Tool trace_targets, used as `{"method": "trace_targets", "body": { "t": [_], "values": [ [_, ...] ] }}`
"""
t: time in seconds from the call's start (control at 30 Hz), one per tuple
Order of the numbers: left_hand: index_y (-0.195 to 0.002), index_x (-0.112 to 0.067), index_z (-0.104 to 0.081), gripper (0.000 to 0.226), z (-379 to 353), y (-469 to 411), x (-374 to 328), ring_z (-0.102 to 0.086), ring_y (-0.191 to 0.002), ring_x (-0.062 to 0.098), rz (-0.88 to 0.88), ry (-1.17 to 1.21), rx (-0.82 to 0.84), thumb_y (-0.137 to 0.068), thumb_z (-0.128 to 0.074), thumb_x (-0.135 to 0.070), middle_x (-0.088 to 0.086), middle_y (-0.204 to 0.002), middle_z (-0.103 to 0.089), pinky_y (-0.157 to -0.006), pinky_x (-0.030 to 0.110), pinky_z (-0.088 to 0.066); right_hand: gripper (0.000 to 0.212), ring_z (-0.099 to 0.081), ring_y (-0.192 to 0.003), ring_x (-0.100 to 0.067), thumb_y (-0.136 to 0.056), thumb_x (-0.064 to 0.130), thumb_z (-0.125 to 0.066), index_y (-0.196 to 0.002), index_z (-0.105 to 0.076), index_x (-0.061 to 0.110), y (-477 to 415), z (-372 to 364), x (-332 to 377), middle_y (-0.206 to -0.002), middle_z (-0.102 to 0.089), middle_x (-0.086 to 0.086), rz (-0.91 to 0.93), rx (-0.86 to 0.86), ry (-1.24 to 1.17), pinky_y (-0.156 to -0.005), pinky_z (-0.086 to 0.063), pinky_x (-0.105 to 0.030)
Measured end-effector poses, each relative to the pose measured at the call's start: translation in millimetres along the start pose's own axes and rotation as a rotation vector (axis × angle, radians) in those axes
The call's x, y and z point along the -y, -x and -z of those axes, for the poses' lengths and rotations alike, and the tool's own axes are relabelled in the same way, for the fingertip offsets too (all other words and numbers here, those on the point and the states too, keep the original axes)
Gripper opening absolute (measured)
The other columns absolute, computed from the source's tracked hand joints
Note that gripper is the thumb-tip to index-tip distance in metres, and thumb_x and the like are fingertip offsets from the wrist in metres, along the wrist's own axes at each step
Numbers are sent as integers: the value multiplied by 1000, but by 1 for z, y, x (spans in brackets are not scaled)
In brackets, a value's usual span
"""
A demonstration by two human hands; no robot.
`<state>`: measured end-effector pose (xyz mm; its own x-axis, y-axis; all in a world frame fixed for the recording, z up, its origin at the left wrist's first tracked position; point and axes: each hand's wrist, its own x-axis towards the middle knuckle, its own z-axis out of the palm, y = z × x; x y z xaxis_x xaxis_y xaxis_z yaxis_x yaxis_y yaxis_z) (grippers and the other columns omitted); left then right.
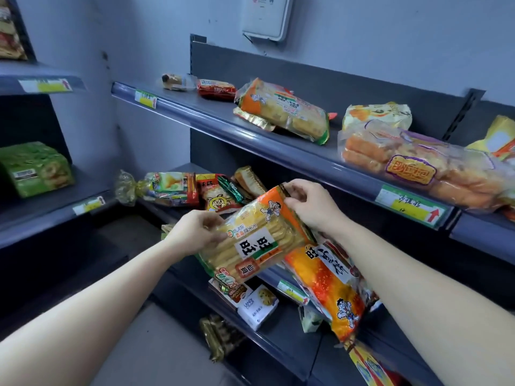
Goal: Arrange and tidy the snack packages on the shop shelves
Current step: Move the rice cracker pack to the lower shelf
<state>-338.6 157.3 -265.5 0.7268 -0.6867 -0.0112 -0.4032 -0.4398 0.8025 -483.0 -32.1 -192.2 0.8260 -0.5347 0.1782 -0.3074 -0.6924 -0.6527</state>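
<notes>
Dark grey shelves of strewn snack bags line a pale wall. Left hand and right hand each pinch an end of the rice cracker pack, held up before the shelves. A yellow bag, perhaps biscuits, is cut off at the right edge.

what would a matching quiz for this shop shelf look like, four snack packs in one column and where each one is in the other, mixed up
Things:
1. rice cracker pack
2. bread bag with purple label
3. green pack
4. small white box

Places:
A. side shelf on the left
B. gripped between left hand and right hand
C. shelf below the hands
D. top shelf, right part

Pairs: 1-B, 2-D, 3-A, 4-C
</notes>
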Motion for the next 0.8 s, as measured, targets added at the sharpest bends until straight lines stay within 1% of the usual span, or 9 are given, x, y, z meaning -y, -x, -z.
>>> {"method": "trace_targets", "body": {
  "t": [0.13, 0.27, 0.33, 0.4, 0.47, 0.53, 0.67, 0.73, 0.8],
  "values": [
    [-99, -13, -70, 23, -7, -29, 38, -65, -85, 21, 104, 130, 6, -80, -78, -22, 2, -94, -69, -75, 32, -52, 29, -60, -94, -16, -94, 29, -58, -121, -60, 20, -18, -29, -27, -88, -61, 10, -205, -72, -27, -85, -47, -30],
    [-94, -9, -65, 19, -20, -53, 67, -62, -73, 19, 252, 386, 24, -80, -77, -13, 4, -87, -67, -72, 34, -53, 41, -58, -110, -25, -92, 36, -60, -127, -56, 16, -22, -62, -78, -119, -63, -4, -407, 4, 166, -91, -48, -34],
    [-101, -12, -60, 26, -31, -61, 75, -61, -71, 17, 304, 494, 29, -81, -76, -10, 6, -90, -66, -69, 31, -52, 60, -47, -127, -27, -85, 45, -66, -136, -48, 17, -14, -76, -101, -139, -51, -9, -462, 69, 351, -101, -43, -39],
    [-92, -12, -60, 19, -44, -66, 81, -60, -67, 17, 352, 568, 38, -82, -75, -7, 6, -87, -65, -65, 30, -53, 87, -30, -140, -28, -78, 55, -70, -147, -31, 20, -3, -87, -119, -153, -30, -8, -534, 142, 513, -108, -36, -43],
    [-79, -11, -62, 13, -57, -68, 85, -61, -59, 19, 397, 635, 64, -83, -72, -5, 5, -72, -68, -60, 31, -54, 111, -21, -144, -31, -68, 61, -75, -152, -13, 23, 9, -95, -135, -157, -18, -8, -623, 198, 583, -111, -32, -48],
    [-79, -9, -67, 7, -69, -70, 89, -63, -55, 20, 431, 698, 105, -84, -71, -7, 6, -69, -70, -57, 30, -55, 124, -16, -145, -33, -64, 62, -77, -153, 0, 24, 19, -101, -151, -159, -12, -9, -685, 245, 616, -112, -31, -50],
    [-81, -8, -69, 6, -88, -75, 89, -61, -56, 20, 462, 794, 162, -87, -68, -10, 9, -75, -70, -49, 26, -53, 120, -30, -139, -32, -71, 54, -77, -152, 6, 24, 34, -105, -167, -154, -20, -13, -617, 214, 814, -100, -44, -42],
    [-81, -9, -68, 8, -97, -77, 85, -59, -54, 19, 472, 829, 184, -88, -67, -11, 7, -73, -68, -48, 26, -52, 103, -45, -129, -31, -80, 49, -71, -152, -3, 21, 38, -101, -170, -150, -33, -12, -538, 131, 888, -87, -51, -37],
    [-76, -13, -70, 13, -105, -78, 80, -58, -63, 22, 471, 860, 192, -89, -66, -12, 6, -73, -68, -59, 31, -53, 84, -56, -119, -28, -87, 45, -63, -150, -14, 20, 41, -93, -169, -144, -45, -7, -466, 19, 912, -76, -52, -34]
  ]
}}
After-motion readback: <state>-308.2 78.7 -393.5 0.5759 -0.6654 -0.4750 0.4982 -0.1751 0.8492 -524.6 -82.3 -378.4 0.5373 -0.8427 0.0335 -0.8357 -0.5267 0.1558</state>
